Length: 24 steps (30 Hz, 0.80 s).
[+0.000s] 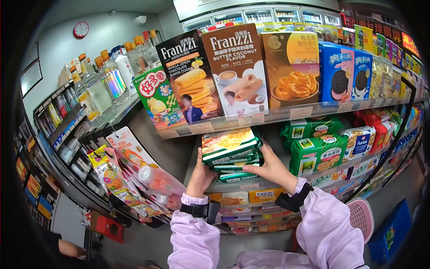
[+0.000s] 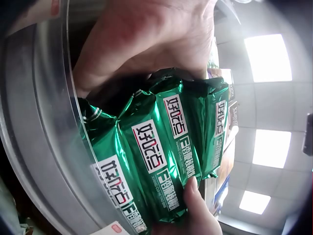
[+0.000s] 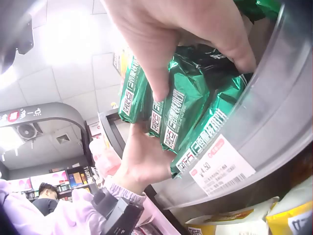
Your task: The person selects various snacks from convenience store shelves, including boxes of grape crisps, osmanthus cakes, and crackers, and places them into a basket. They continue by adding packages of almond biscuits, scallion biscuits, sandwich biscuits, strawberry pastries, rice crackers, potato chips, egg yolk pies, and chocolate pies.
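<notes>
Several shiny green biscuit packs [image 1: 233,157] lie stacked on the shelf under a row of upright boxes, the top one showing a food picture. At the stack's left side, my left hand [image 1: 200,177] grips the packs, its fingers hidden along their far side. From the right, my right hand [image 1: 275,167] holds the same stack, its thumb across the front of the packs. The right wrist view shows the right hand [image 3: 181,29] over the packs [image 3: 188,105] and the left hand [image 3: 142,159] at their other end. A clear shelf lip [image 2: 54,122] stands before the lower packs.
Franzzi boxes [image 1: 235,71] and Oreo boxes [image 1: 336,74] line the shelf above. More green packages [image 1: 318,152] stand to the right. Hanging snack bags [image 1: 116,179] and bottles [image 1: 98,92] are at left. A price tag [image 3: 221,166] sits on the shelf lip; a pink basket [image 1: 361,219] is low right.
</notes>
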Each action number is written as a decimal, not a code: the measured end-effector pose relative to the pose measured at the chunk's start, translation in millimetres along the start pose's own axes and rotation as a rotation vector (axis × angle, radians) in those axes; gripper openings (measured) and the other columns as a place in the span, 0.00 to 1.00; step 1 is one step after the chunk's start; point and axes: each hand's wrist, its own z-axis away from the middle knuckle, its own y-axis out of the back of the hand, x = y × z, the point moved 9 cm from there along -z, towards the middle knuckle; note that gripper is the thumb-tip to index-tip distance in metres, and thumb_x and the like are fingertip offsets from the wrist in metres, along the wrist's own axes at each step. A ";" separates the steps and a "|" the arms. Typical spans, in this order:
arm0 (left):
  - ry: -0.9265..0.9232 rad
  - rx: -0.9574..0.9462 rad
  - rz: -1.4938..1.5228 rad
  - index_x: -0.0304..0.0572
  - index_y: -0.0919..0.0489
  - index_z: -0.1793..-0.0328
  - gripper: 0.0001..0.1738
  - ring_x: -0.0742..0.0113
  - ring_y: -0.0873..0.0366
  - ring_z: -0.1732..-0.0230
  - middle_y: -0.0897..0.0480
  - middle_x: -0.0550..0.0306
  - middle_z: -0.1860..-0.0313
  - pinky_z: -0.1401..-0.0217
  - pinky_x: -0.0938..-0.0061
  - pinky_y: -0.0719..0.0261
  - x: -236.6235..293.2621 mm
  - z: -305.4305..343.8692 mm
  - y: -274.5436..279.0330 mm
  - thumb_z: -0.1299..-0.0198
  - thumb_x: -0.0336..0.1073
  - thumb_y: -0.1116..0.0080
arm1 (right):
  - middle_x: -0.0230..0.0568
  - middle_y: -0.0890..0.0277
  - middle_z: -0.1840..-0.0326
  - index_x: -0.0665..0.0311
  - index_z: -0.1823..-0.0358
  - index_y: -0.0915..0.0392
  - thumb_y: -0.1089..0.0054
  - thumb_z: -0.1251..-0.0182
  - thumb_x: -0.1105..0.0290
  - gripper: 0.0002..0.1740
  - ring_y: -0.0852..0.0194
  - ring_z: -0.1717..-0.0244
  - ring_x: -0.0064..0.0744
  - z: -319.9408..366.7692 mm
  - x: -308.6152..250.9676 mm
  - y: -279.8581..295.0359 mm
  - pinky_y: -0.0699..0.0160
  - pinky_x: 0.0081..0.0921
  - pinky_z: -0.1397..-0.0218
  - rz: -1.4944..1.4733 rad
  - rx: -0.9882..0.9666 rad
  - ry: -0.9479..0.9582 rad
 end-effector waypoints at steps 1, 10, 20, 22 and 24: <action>-0.010 0.013 0.016 0.50 0.43 0.29 0.45 0.57 0.40 0.35 0.39 0.50 0.33 0.38 0.55 0.39 0.6 0.8 -1.7 0.44 0.72 0.60 | 0.66 0.60 0.28 0.69 0.29 0.56 0.30 0.51 0.55 0.55 0.66 0.26 0.59 0.7 0.8 -0.6 0.57 0.41 0.27 0.011 -0.002 -0.015; -0.007 0.029 0.069 0.47 0.39 0.32 0.40 0.62 0.36 0.38 0.34 0.53 0.35 0.40 0.62 0.36 8.9 15.7 -17.4 0.40 0.68 0.59 | 0.64 0.54 0.30 0.67 0.33 0.45 0.29 0.53 0.59 0.48 0.60 0.27 0.56 4.9 -3.7 5.1 0.57 0.38 0.28 -0.180 -0.020 -0.119; -0.075 -0.053 0.043 0.40 0.38 0.32 0.38 0.64 0.35 0.37 0.32 0.54 0.36 0.36 0.66 0.37 17.7 13.5 -37.8 0.37 0.63 0.58 | 0.53 0.41 0.37 0.67 0.36 0.41 0.29 0.53 0.62 0.43 0.44 0.35 0.46 10.3 -10.1 20.1 0.46 0.33 0.33 -0.166 0.040 -0.154; -0.053 -0.022 -0.027 0.47 0.39 0.31 0.38 0.59 0.39 0.36 0.35 0.52 0.34 0.35 0.58 0.40 17.5 12.2 -39.0 0.38 0.65 0.59 | 0.52 0.38 0.39 0.69 0.38 0.39 0.28 0.53 0.62 0.41 0.41 0.37 0.42 8.8 2.0 18.6 0.43 0.32 0.35 -0.280 0.041 -0.188; -0.050 -0.025 -0.060 0.50 0.39 0.30 0.38 0.57 0.40 0.35 0.37 0.49 0.33 0.35 0.54 0.42 19.1 13.6 -43.9 0.39 0.66 0.59 | 0.51 0.38 0.39 0.70 0.39 0.39 0.28 0.52 0.62 0.41 0.41 0.38 0.41 9.6 3.0 20.4 0.42 0.31 0.36 -0.302 0.048 -0.177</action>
